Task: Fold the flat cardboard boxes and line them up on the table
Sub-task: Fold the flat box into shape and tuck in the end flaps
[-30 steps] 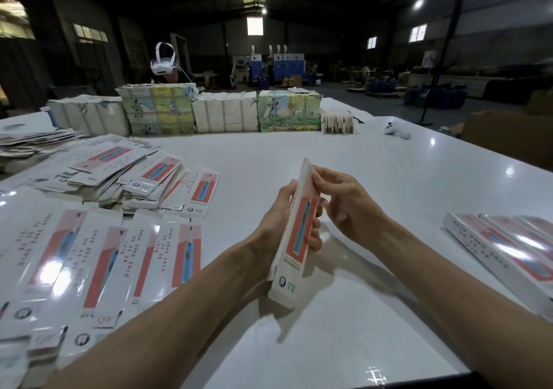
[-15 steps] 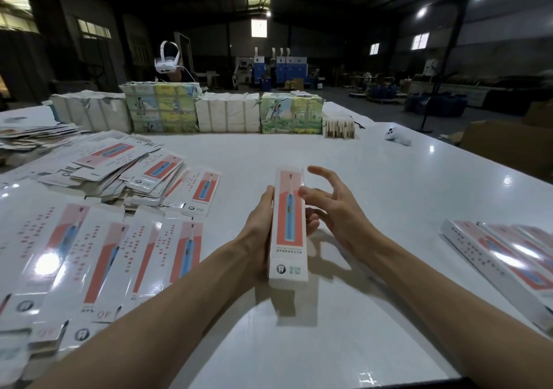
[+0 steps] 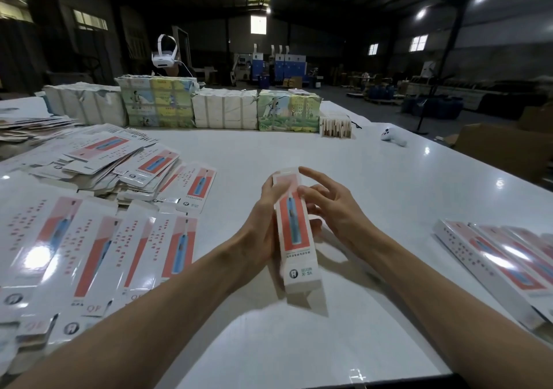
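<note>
**Status: one box mid-fold, short row done, big backlog of flats**

- The box (image 3: 294, 233) is at centre frame, held above the counter (image 3: 389, 197), long axis running 12 to 6 o'clock, printed face up.
- The body looks squared up into a tube. The near-end flap hangs loose at 6 o'clock. The far end at 12 o'clock looks untucked too, but it is partly blurred, so I can't be sure.
- The left hand (image 3: 261, 230) grips the box along its 9 o'clock side, with the fingers wrapped round behind it.
- The right hand (image 3: 333, 212) is loose and spread at the box's 3 o'clock side. Its thumb tip rests on the upper face and the index finger is lifted clear. It has no real grasp, more a steadying touch.
- Done: a row of folded boxes (image 3: 502, 257) lies side by side at 3 to 4 o'clock, touching each other. The frame edge cuts the row off, so there is no count.
- Left: a fanned row of flat boxes (image 3: 98, 257) at 8 to 9 o'clock, plus a messy heap of flats (image 3: 119, 161) at 10 o'clock. The flats far outnumber the finished boxes in view.
- Wrapped bundles (image 3: 227, 110) sit along the far edge at 12 o'clock and may be more stock; I can't tell.
- A white controller (image 3: 393, 138) lies at 1 o'clock, well apart and not involved.

My read is that the task is early. This box needs both ends closed, then it goes to the row at 3 o'clock.
</note>
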